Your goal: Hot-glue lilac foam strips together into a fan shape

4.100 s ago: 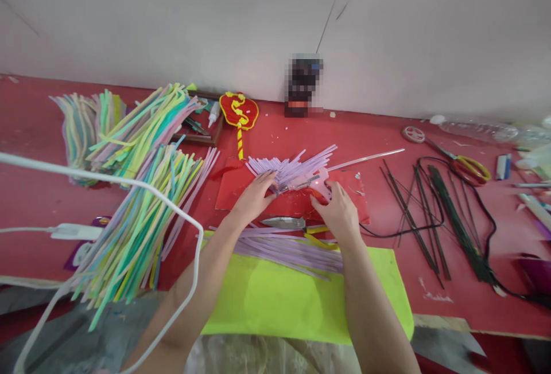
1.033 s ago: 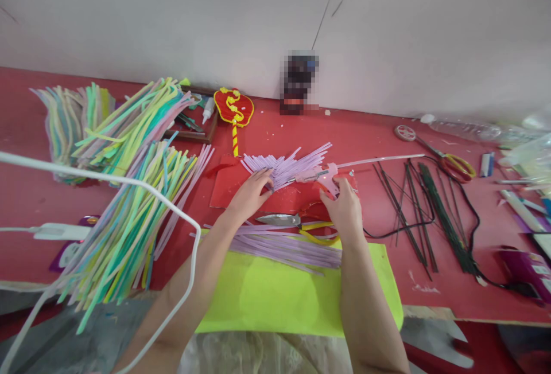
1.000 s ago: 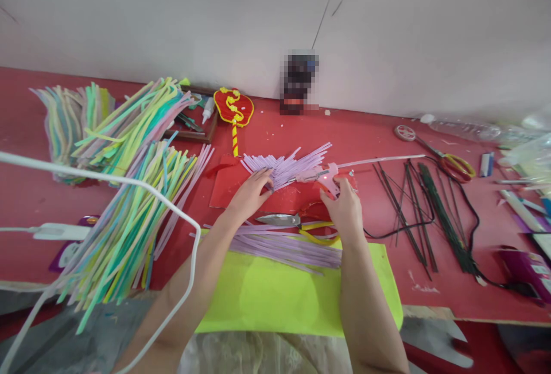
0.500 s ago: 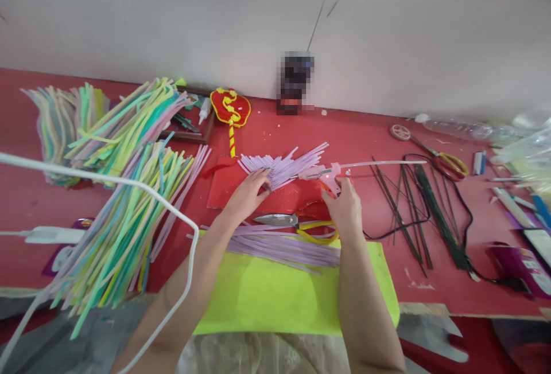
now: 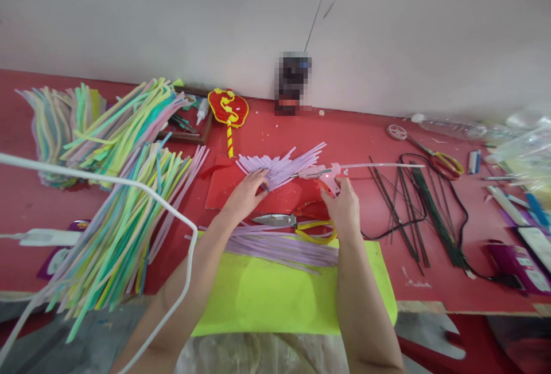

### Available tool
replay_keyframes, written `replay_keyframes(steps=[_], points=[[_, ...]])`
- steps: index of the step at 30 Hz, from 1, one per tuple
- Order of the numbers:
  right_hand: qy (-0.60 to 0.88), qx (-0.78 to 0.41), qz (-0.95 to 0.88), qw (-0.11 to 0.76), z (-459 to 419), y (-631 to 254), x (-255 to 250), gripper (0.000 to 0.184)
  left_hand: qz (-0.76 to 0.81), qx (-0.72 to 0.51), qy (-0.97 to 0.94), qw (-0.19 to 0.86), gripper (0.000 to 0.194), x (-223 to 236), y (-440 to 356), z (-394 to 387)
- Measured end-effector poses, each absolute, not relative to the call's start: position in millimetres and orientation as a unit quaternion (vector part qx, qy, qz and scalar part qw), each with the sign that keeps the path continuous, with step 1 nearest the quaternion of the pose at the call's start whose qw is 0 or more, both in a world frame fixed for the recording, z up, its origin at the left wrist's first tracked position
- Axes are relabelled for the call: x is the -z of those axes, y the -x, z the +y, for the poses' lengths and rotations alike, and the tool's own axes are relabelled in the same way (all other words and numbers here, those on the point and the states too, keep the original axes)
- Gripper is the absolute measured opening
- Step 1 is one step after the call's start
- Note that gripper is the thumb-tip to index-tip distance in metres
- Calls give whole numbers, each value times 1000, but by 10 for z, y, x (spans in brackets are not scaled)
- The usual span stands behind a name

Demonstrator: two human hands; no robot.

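Observation:
My left hand [image 5: 246, 195] lies at the left lower side of a fan of lilac pipe cleaners [image 5: 282, 168], its thumb and fingers closed on their lower ends. The fan rests over a red board [image 5: 221, 190]. In my right hand [image 5: 344, 206] is a pink glue gun [image 5: 330, 174], gripped by its handle. Its nozzle points left, against or just over the right lower part of the fan; contact is hard to tell. A long clear glue stick [image 5: 379, 165] juts from its back. Below the hands lie yellow-handled scissors [image 5: 275, 219] and loose lilac pipe cleaners [image 5: 279, 248] on a lime-green mat [image 5: 275, 299].
Pastel pipe cleaners [image 5: 124, 225] heap at left, behind a white cable [image 5: 142, 183]. A red-and-yellow fan-shaped piece [image 5: 228, 109] lies near a wooden tray [image 5: 205, 131]. Dark green wires [image 5: 439, 219], more scissors [image 5: 445, 163] and a plastic bottle [image 5: 451, 127] are at right.
The glue gun has shifted right along the lilac fan and turned more level, its glue stick now almost flat. My left hand keeps its place at the fan. The whole view has slid slightly left.

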State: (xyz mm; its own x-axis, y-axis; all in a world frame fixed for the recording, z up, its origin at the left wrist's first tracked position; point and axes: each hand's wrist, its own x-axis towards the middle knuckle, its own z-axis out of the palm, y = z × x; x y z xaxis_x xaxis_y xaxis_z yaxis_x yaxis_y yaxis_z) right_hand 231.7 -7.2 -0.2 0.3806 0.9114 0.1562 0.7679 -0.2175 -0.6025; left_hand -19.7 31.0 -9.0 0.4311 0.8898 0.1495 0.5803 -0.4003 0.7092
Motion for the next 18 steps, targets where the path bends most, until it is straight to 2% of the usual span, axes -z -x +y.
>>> replay_keyframes(steps=[18], points=[[787, -108, -524, 306, -67, -2338, -13, 41, 465, -265, -790, 300, 12, 73, 193, 305]])
